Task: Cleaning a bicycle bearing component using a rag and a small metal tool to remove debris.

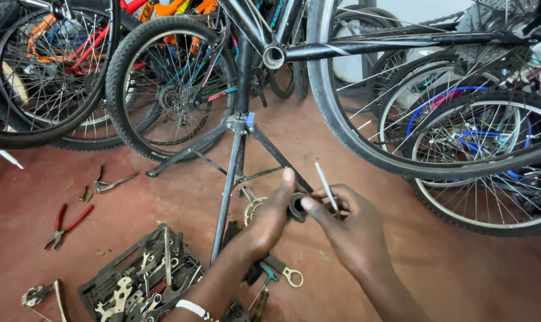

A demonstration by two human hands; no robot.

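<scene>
Both hands' fingers [309,206] pinch a ring [297,207] (dark).

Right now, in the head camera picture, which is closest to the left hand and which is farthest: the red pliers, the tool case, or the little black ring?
From the left hand:
1. Black ring, held at its fingertips.
2. Tool case, on the floor to the lower left.
3. Red pliers, farther left on the floor.
</scene>
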